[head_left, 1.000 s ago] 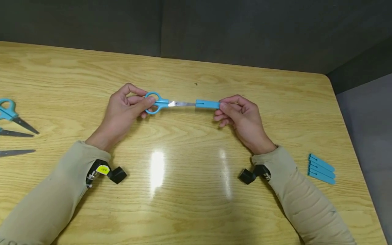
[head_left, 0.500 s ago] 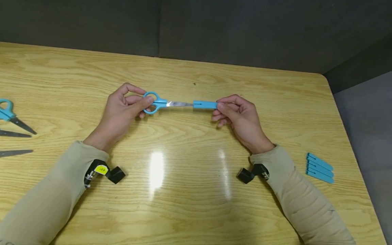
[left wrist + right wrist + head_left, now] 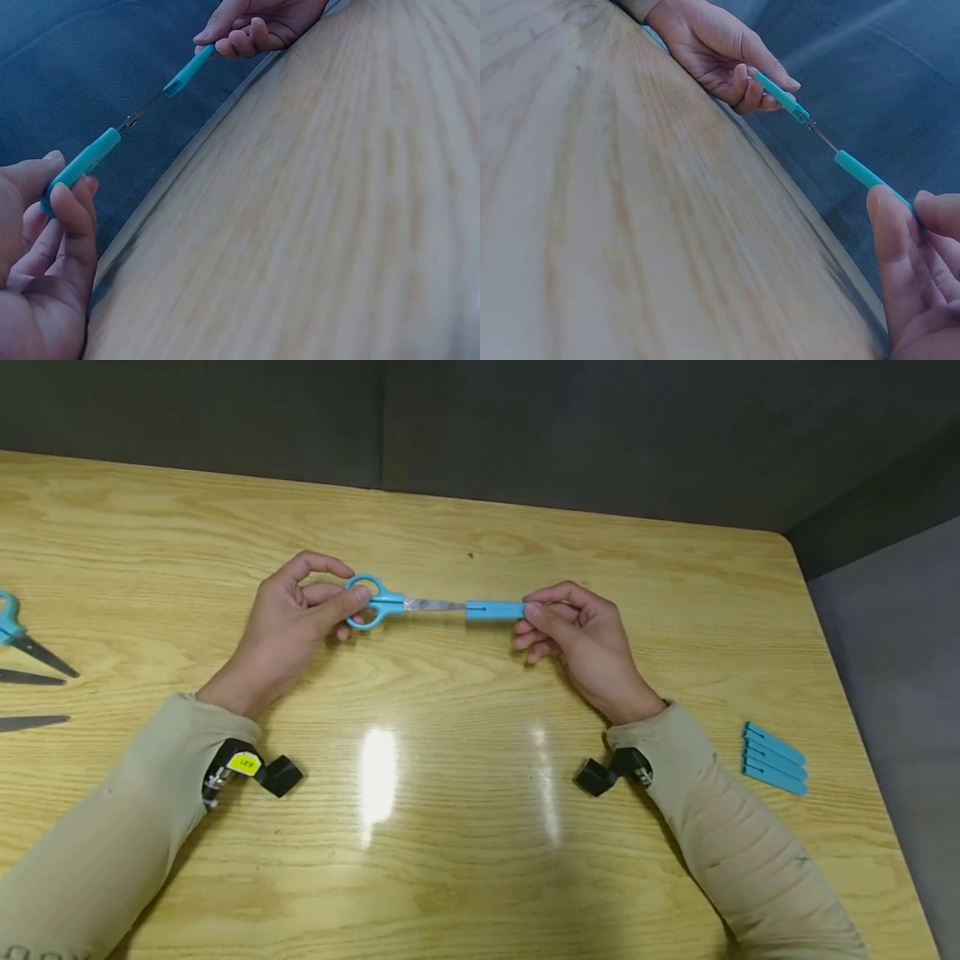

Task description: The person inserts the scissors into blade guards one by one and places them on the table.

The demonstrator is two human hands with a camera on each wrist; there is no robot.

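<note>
Plain workstation — bare wooden table (image 3: pixel 480 827), grey partition walls (image 3: pixel 570 435) behind.

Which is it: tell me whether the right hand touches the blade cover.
Touching. In the head view, the right hand pinches the end of the blade cover between thumb and fingers; the right wrist view shows the same grip.

Two hands, left (image 3: pixel 296 610) and right (image 3: pixel 577 635); one pair of blue-handled scissors (image 3: pixel 397 602) bearing one blue blade cover (image 3: pixel 493 609); four loose blue covers (image 3: pixel 774 757) stacked at right; further scissors (image 3: pixel 22 647) at the surface's (image 3: pixel 450 860) left edge, cropped, count indeterminate.
</note>
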